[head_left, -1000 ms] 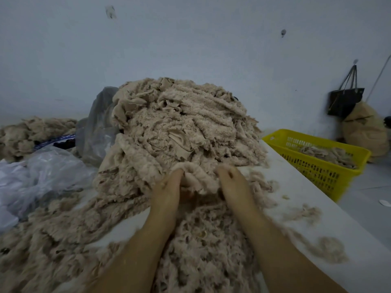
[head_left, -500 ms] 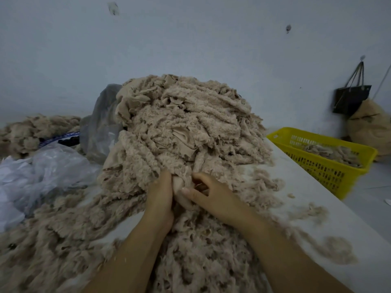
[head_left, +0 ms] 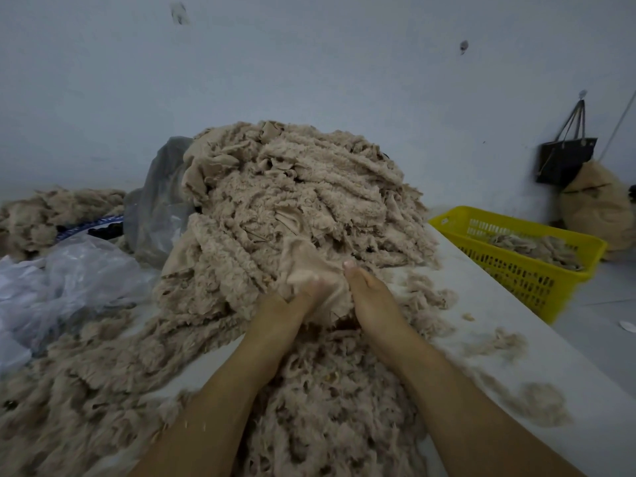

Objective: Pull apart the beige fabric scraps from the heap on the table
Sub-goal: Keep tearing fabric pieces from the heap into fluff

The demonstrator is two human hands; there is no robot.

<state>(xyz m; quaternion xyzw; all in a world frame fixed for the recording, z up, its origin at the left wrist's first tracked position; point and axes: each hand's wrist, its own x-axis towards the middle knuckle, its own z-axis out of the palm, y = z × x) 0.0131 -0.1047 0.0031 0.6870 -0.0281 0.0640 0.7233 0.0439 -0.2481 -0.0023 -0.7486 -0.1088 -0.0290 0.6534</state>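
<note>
A tall heap of beige fleecy fabric scraps [head_left: 292,201] rises in the middle of the white table [head_left: 516,346]. At its near foot, a smooth beige scrap [head_left: 303,259] is lifted out of the pile. My left hand [head_left: 285,308] grips its lower left part, fingers buried in the cloth. My right hand [head_left: 368,297] holds the scrap's right edge, thumb up against it. Loose pulled-apart scraps [head_left: 327,407] lie between my forearms.
A yellow plastic basket [head_left: 523,266] with some scraps stands off the table's right edge. Clear and grey plastic bags [head_left: 75,273] lie at the left, with another beige pile [head_left: 51,211] behind. Fluff tufts [head_left: 540,401] dot the table's right side. A black bag [head_left: 564,160] hangs on the wall.
Both hands, earlier dug into the heap's foot, have closed together on one smooth scrap and raised it out of the pile. The right hand turned thumb-up.
</note>
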